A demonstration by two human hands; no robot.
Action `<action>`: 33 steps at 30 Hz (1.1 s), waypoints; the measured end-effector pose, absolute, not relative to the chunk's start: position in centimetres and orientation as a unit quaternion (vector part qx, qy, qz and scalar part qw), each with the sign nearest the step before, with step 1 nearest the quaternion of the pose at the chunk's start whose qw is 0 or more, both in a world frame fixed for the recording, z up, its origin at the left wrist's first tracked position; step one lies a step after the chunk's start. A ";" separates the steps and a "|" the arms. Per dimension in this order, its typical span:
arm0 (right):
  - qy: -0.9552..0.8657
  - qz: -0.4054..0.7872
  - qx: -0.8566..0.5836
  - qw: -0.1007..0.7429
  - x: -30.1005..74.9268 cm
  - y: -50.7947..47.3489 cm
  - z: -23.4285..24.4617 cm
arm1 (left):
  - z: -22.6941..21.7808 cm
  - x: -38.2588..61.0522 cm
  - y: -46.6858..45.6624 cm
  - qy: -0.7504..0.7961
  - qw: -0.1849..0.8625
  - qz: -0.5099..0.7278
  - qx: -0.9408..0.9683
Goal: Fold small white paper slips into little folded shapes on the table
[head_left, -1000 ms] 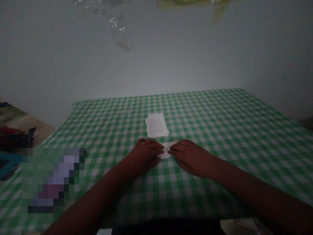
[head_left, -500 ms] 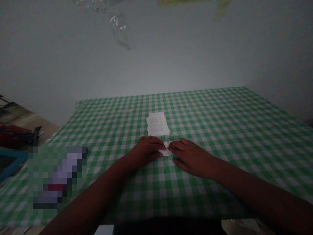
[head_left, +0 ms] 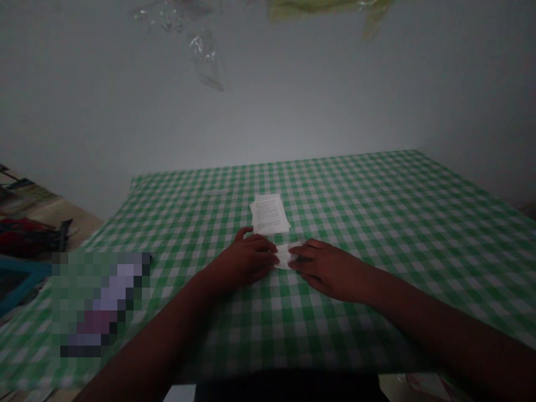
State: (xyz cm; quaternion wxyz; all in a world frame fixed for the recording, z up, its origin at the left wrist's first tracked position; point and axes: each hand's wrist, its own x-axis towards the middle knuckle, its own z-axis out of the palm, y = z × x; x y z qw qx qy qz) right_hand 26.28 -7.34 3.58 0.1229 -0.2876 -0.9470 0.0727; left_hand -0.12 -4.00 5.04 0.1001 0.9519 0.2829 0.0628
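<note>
A small white printed sheet of paper [head_left: 283,257], apparently folded, lies on the tablecloth in front of me. My left hand [head_left: 251,258] has its fingertips closed on the sheet's left edge, with the thumb side partly hidden. From the other side, my right hand [head_left: 320,265] presses its fingers together over the right part of the paper and covers it. Just beyond both hands rests a short stack of printed sheets [head_left: 271,215], slightly fanned at the edges.
A green-and-white checked tablecloth [head_left: 368,206] covers the table, which meets a pale wall [head_left: 293,100]. At the left lies a pixelated, purplish flat object [head_left: 113,298]. Clear plastic [head_left: 207,61] hangs on the wall. Red and blue items [head_left: 25,279] stand off the table's left side.
My hands have moved slightly apart, so more of the small sheet shows between them. My left hand has shifted a little left. The stack stays in place.
</note>
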 end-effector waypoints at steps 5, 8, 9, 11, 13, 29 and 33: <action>-0.952 0.067 -0.272 0.120 26.3 -7.6 3.8 | 5.7 0.5 -4.6 0.316 0.108 0.064 0.941; -0.958 0.060 -0.255 0.117 26.3 -7.7 3.7 | 5.5 0.9 -4.7 0.325 0.106 0.076 0.937; -0.960 0.059 -0.249 0.118 26.3 -7.7 3.7 | 5.4 1.0 -4.7 0.326 0.106 0.082 0.936; -0.960 0.059 -0.248 0.118 26.4 -7.7 3.6 | 5.0 1.3 -4.6 0.332 0.108 0.090 0.933; -0.958 0.064 -0.254 0.119 26.4 -7.7 3.7 | 4.6 1.7 -4.6 0.342 0.109 0.094 0.929; -0.933 0.157 -0.275 0.169 25.5 -7.7 4.0 | 3.5 3.0 -4.8 0.381 0.058 0.077 0.919; -0.932 0.159 -0.282 0.163 25.5 -7.7 3.8 | 3.3 3.1 -4.8 0.380 0.054 0.079 0.920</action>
